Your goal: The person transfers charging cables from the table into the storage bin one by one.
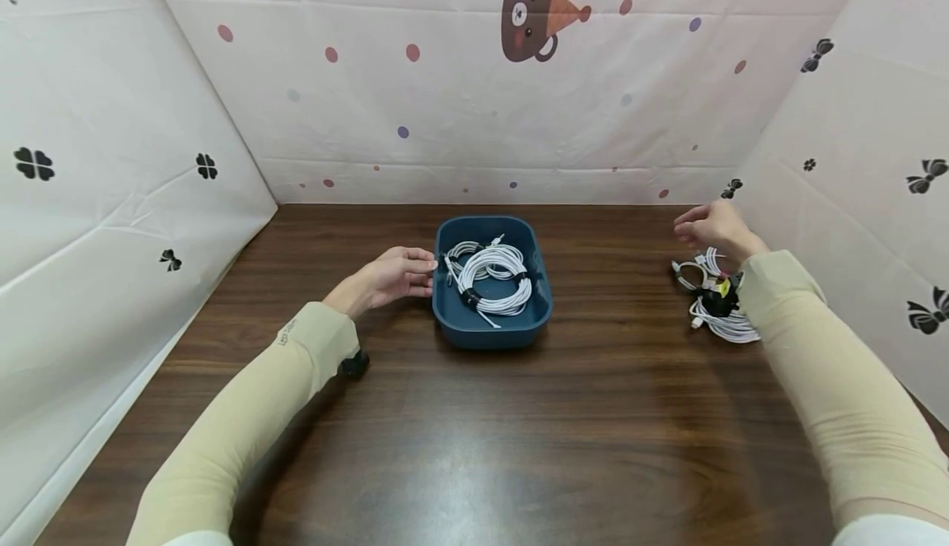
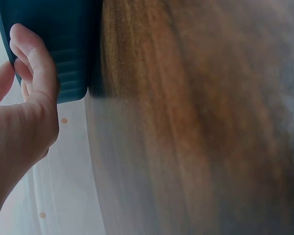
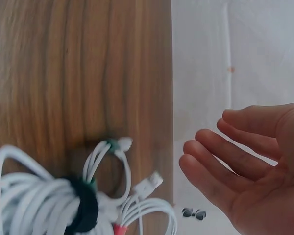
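Left grip [image 1: 393,277]: fingers fairly straight, tips touching the near side of the blue bin [image 1: 489,338]; no clear clamp on the wall.
Right grip [image 1: 719,229]: loosely spread, a gap between thumb and fingers, holding nothing; raised over the far end of the cable pile [image 1: 734,326].
Cable pile: below the right grip and back toward the person, on the surface [image 1: 460,431], apart from the fingers; part hidden by the sleeve cuff.
Pile handling: probably light, soft, springy; loose ends could snag. Connectors, like the white plug [image 3: 148,185], look like the delicate bits.
Pile hold: best at the dark strap [image 3: 83,205] on the thick coil [image 3: 39,200], or around the whole bundle, not by a plug.
Bin: just right of the left grip, well left of the right one; looks smooth, stiff, likely light plastic; rim is the easy hold.
Coiled cables [image 1: 501,309]: inside the bin, right of the left grip, not touched; black ties [image 1: 470,297] keep the ring together.
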`<control>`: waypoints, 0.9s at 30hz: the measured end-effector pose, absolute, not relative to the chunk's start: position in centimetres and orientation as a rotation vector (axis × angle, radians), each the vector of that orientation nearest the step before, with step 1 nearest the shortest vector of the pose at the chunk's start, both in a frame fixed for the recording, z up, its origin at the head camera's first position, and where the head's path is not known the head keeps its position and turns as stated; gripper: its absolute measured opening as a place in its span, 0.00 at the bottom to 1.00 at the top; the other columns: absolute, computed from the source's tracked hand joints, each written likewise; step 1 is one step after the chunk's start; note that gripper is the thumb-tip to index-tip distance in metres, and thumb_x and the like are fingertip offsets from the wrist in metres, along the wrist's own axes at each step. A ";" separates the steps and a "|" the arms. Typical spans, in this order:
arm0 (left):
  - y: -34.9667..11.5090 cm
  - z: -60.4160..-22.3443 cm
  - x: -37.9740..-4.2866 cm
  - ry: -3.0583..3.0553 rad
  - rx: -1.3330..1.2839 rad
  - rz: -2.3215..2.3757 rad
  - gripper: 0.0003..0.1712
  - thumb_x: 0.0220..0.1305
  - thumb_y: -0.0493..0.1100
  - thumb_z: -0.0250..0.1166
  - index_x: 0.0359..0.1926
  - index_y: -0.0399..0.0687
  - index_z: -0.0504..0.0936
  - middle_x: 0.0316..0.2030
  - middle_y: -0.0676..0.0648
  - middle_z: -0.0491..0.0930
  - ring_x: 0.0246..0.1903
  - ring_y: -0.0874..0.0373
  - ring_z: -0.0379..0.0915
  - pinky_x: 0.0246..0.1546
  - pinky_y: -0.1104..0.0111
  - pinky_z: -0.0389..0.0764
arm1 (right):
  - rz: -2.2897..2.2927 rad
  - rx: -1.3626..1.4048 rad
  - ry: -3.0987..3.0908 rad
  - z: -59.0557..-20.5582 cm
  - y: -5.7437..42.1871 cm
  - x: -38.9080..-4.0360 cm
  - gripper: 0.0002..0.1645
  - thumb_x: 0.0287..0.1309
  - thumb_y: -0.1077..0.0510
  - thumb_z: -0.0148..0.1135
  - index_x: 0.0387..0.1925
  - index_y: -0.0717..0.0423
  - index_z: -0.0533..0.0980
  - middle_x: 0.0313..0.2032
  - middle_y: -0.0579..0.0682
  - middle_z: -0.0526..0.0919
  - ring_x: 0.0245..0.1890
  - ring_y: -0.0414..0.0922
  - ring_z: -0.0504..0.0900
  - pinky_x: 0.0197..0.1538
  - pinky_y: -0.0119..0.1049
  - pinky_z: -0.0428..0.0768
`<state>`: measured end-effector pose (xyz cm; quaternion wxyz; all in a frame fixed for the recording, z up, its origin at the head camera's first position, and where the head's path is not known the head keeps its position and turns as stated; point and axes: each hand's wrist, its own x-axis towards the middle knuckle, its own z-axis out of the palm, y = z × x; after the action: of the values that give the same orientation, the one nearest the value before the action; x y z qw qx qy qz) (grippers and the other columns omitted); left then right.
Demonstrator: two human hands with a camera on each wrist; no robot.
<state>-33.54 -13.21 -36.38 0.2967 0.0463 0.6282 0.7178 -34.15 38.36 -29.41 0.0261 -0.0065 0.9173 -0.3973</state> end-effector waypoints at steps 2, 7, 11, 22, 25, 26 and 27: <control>-13.2 -36.4 -33.6 1.666 0.124 1.910 0.20 0.72 0.37 0.54 0.59 0.32 0.62 0.33 0.46 0.79 0.31 0.56 0.77 0.35 0.66 0.84 | -1.214 -0.023 2.870 -29.7 39.1 -34.1 0.19 0.64 0.66 0.52 0.48 0.82 0.71 0.16 0.30 0.79 0.18 0.30 0.80 0.27 0.27 0.81; -13.3 -36.3 -33.6 1.666 0.120 1.906 0.20 0.72 0.37 0.54 0.59 0.33 0.62 0.33 0.46 0.79 0.31 0.56 0.77 0.35 0.66 0.84 | -1.040 0.042 3.071 -30.4 40.8 -33.8 0.19 0.62 0.63 0.53 0.47 0.78 0.75 0.23 0.46 0.85 0.26 0.34 0.78 0.28 0.25 0.74; -13.3 -36.3 -33.6 1.669 0.108 1.911 0.20 0.71 0.37 0.54 0.59 0.32 0.62 0.33 0.46 0.78 0.30 0.57 0.77 0.35 0.66 0.84 | -0.965 0.156 3.167 -30.8 41.7 -33.2 0.19 0.59 0.61 0.57 0.46 0.73 0.77 0.35 0.61 0.85 0.31 0.37 0.74 0.30 0.25 0.69; -13.3 -36.3 -33.6 1.673 0.086 1.910 0.21 0.71 0.38 0.54 0.60 0.32 0.61 0.33 0.45 0.78 0.29 0.57 0.78 0.35 0.66 0.84 | -1.137 0.442 3.055 -32.1 43.4 -31.9 0.28 0.53 0.59 0.59 0.54 0.74 0.69 0.51 0.74 0.69 0.46 0.58 0.70 0.32 0.35 0.78; -13.3 -36.4 -33.6 1.674 0.087 1.909 0.21 0.71 0.38 0.54 0.60 0.32 0.62 0.33 0.45 0.78 0.29 0.57 0.78 0.35 0.66 0.84 | -0.994 0.439 3.117 -32.4 44.0 -31.5 0.32 0.54 0.56 0.59 0.54 0.76 0.68 0.52 0.78 0.69 0.48 0.65 0.70 0.36 0.35 0.73; -13.3 -36.4 -33.7 1.674 0.088 1.909 0.21 0.71 0.38 0.54 0.59 0.32 0.62 0.33 0.45 0.78 0.29 0.57 0.78 0.35 0.66 0.84 | -0.953 0.439 3.136 -32.5 44.2 -31.4 0.32 0.55 0.55 0.58 0.54 0.77 0.68 0.52 0.79 0.69 0.49 0.67 0.70 0.37 0.36 0.73; -13.2 -36.4 -33.7 1.673 0.085 1.910 0.21 0.71 0.38 0.55 0.59 0.32 0.62 0.33 0.45 0.78 0.30 0.57 0.78 0.35 0.66 0.84 | -0.913 0.439 3.156 -32.7 44.4 -31.4 0.31 0.56 0.55 0.57 0.53 0.78 0.68 0.52 0.79 0.69 0.50 0.68 0.69 0.40 0.39 0.72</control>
<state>-33.69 -13.25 -36.42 0.2959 0.0318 0.6291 0.7181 -31.37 44.41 -32.67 -0.0866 0.1319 0.9486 -0.2744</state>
